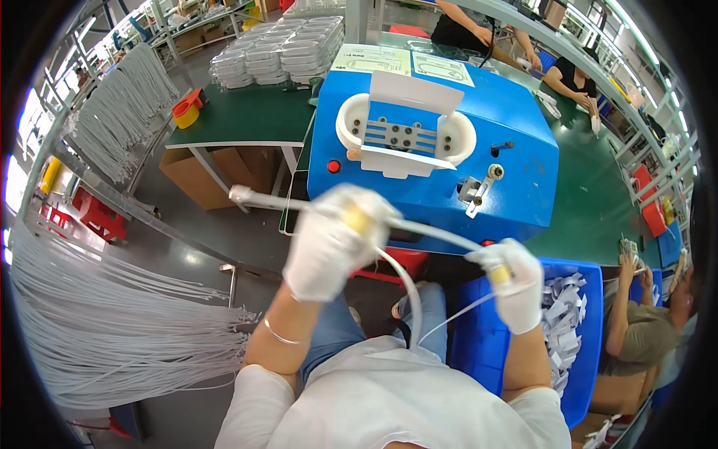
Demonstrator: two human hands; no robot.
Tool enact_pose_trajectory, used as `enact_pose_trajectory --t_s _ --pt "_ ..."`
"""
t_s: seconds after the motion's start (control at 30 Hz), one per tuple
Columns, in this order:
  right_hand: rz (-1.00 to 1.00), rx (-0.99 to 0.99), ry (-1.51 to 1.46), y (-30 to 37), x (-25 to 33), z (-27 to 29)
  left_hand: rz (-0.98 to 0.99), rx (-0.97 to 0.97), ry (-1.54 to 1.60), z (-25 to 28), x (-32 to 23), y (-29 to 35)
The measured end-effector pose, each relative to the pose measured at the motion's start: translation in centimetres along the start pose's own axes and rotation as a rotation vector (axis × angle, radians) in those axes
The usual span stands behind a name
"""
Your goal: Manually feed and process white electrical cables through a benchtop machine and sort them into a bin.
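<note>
A white cable (441,233) stretches between my two gloved hands, in front of a blue machine (434,198). My left hand (336,243), in a white glove with yellow tape on a finger, is closed around it and blurred by motion. A thicker white end (243,196) of the cable sticks out to the left of that hand. To the right, my right hand (514,288), gloved and taped alike, pinches the cable between thumb and fingers. More cable hangs in a loop (411,299) over my lap.
Long white cables (127,329) hang in a bundle at lower left. A blue bin (479,359) with white strips stands by my right arm. The machine carries a white winding holder (407,135). Clear plastic trays (280,49) are stacked at the back; other people work at right.
</note>
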State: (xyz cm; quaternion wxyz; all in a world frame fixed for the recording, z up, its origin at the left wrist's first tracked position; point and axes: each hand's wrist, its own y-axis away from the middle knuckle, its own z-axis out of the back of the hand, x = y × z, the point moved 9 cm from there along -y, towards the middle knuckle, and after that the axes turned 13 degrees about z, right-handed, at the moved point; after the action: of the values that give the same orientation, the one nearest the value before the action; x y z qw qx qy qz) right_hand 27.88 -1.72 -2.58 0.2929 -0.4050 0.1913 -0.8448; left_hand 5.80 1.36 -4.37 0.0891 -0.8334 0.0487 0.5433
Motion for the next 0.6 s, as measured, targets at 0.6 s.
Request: enact_pose_trajectory --t_s 0.6 --pt "-0.139 -0.342 0.144 2.5 -4.0 7.1 0.033 -0.386 -0.104 5.6 -2.9 -4.5"
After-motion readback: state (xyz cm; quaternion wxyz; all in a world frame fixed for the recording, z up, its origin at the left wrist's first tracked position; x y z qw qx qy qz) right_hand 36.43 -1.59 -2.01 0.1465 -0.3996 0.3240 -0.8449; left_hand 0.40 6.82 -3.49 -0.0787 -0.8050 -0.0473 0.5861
